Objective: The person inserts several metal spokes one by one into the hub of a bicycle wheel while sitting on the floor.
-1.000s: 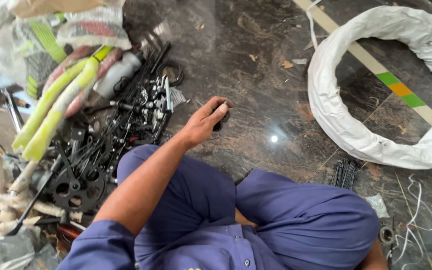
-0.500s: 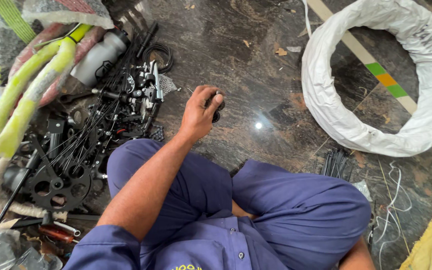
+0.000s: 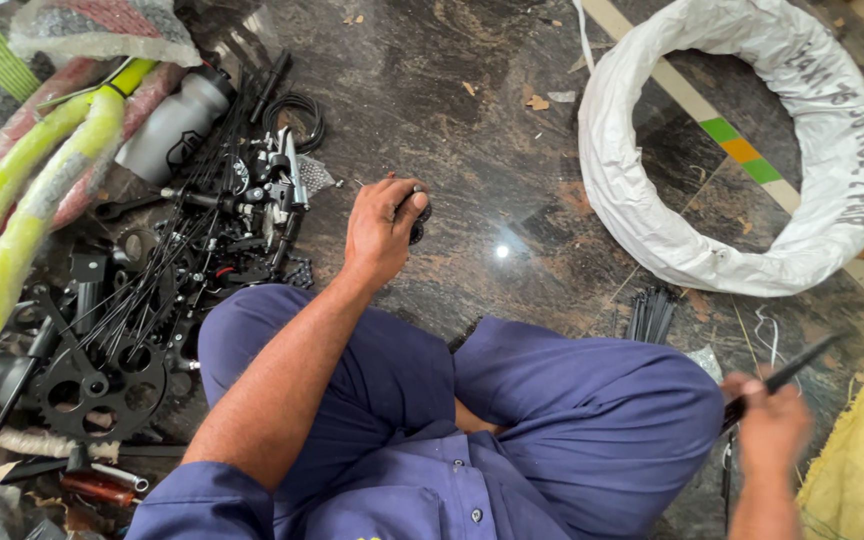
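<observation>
I sit cross-legged on a dark marble floor in blue work clothes. My left hand (image 3: 380, 232) reaches forward and closes on a small black part (image 3: 418, 222) resting on the floor. My right hand (image 3: 767, 425), blurred at the lower right, grips a thin black rod (image 3: 790, 367) that points up and to the right. To the left of my left hand lies a pile of black bicycle parts (image 3: 202, 250) with spokes, bolts and a chainring with crank (image 3: 100, 385).
A tyre wrapped in white plastic (image 3: 752, 150) lies at the upper right. A grey water bottle (image 3: 174, 124) and yellow-green wrapped frame tubes (image 3: 22, 215) sit at the left. A bundle of black spokes (image 3: 649, 313) lies by my right knee; a yellow sack (image 3: 862, 460) fills the lower right corner.
My right hand has come into view at the lower right holding the rod. My left hand stays on the small black part. The view has shifted, so the wrapped tyre shows more fully.
</observation>
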